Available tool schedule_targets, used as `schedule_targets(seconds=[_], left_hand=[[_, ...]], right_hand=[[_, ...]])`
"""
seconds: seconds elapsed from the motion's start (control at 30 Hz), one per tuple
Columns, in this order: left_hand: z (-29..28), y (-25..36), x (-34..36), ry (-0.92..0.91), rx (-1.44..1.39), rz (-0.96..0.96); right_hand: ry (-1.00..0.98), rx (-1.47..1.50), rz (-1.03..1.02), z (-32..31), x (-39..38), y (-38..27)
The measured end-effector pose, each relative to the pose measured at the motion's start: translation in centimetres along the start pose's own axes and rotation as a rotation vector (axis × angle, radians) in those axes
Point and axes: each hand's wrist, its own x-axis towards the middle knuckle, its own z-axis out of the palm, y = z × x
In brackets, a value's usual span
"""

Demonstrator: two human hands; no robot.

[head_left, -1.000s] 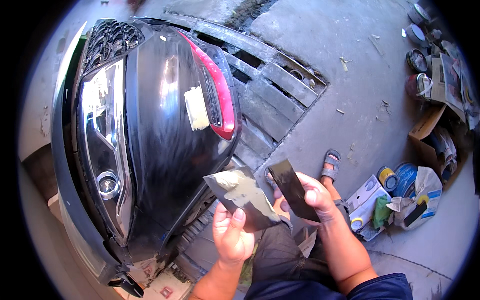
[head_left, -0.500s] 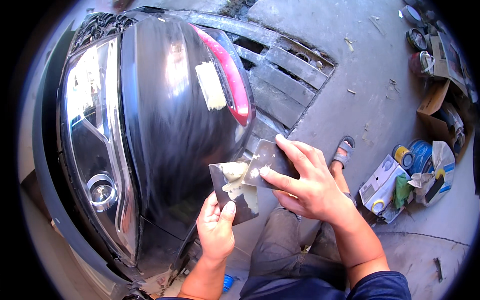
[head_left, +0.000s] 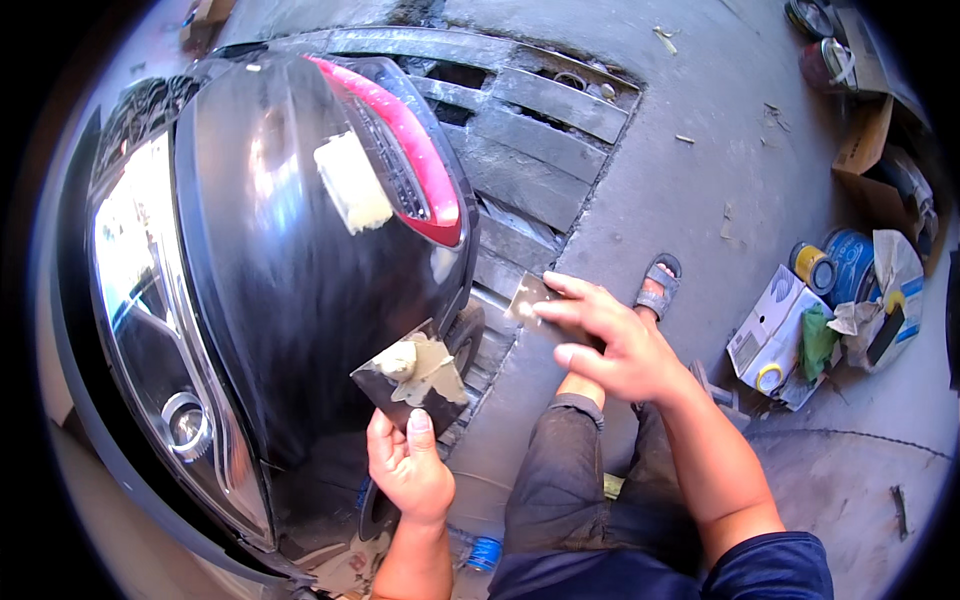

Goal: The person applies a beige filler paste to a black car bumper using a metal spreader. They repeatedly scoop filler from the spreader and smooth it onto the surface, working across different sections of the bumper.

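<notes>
My left hand [head_left: 412, 468] pinches the lower edge of a dark, flat putty spreader [head_left: 392, 400], thumb on top. A thick lump and smear of cream-coloured putty [head_left: 398, 360] lies on its face. To the right, my right hand [head_left: 635, 350] grips a second dark putty spreader [head_left: 530, 292], whose face has pale specks near the fingers. The two spreaders are apart. Beyond them is the rounded black corner of a car [head_left: 290, 320], with a pale cream putty patch [head_left: 352, 185] beside its red lamp [head_left: 425, 160].
A headlamp [head_left: 185, 425] sits at the car's left side. Slatted planks [head_left: 540, 150] cover a pit with gaps beyond the car. Along the right are a cardboard box [head_left: 870, 145], a white box [head_left: 775, 325], a blue can [head_left: 850, 260] and a yellow-labelled tin [head_left: 812, 267].
The spreaders have separated; before, the right one overlapped the left. My left hand has moved left and slightly down. The view has shifted, so the car appears further left.
</notes>
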Motion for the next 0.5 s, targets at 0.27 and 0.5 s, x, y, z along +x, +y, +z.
schedule_targets(seconds=[0.27, 0.5], left_hand=[[-0.8, -15.8, -8.4, 0.034, -0.269, -0.797], [-0.9, -24.5, -15.9, -0.116, -0.188, -1.164]], right_hand=[[-0.026, 0.545, 0.366, 5.6, 1.6, 11.5], [0.055, 0.371, 0.215, 12.6, 6.4, 15.3]])
